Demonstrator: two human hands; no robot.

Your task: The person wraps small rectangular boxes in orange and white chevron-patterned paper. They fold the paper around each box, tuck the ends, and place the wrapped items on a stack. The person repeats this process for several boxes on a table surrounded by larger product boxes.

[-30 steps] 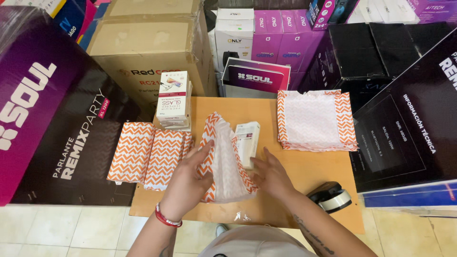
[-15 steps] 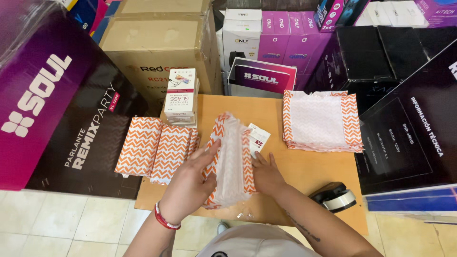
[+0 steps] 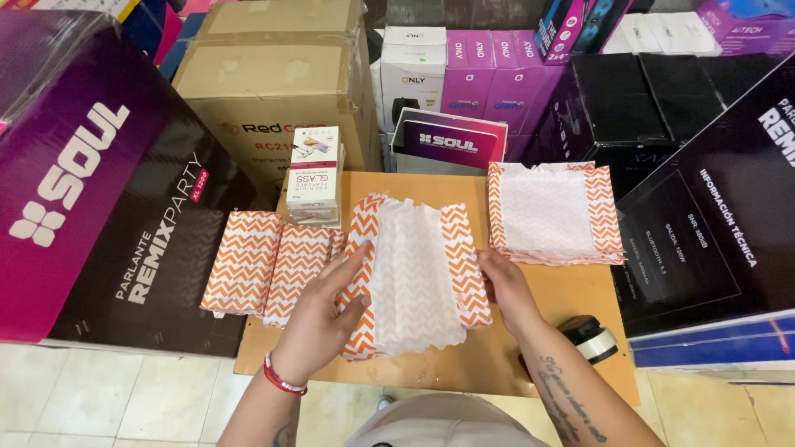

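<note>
A sheet of orange-and-white zigzag wrapping paper (image 3: 414,273) lies folded over itself in the middle of a brown cardboard surface (image 3: 513,352). Its two orange flaps meet a white middle strip, and anything inside is hidden. My left hand (image 3: 323,314) grips the left flap, fingers flat on top. My right hand (image 3: 503,285) holds the right edge of the same paper. A red band sits on my left wrist.
Two wrapped zigzag packets (image 3: 269,265) lie to the left. A stack of small white boxes (image 3: 315,175) stands behind them. Flat paper sheets (image 3: 551,211) are piled at the right, with a tape dispenser (image 3: 590,338) nearer. Large purple, black and brown cartons surround the surface.
The paper stood bunched up beside a small white box; now both flaps are folded flat over it and the box is out of sight. Both hands moved apart to the paper's edges.
</note>
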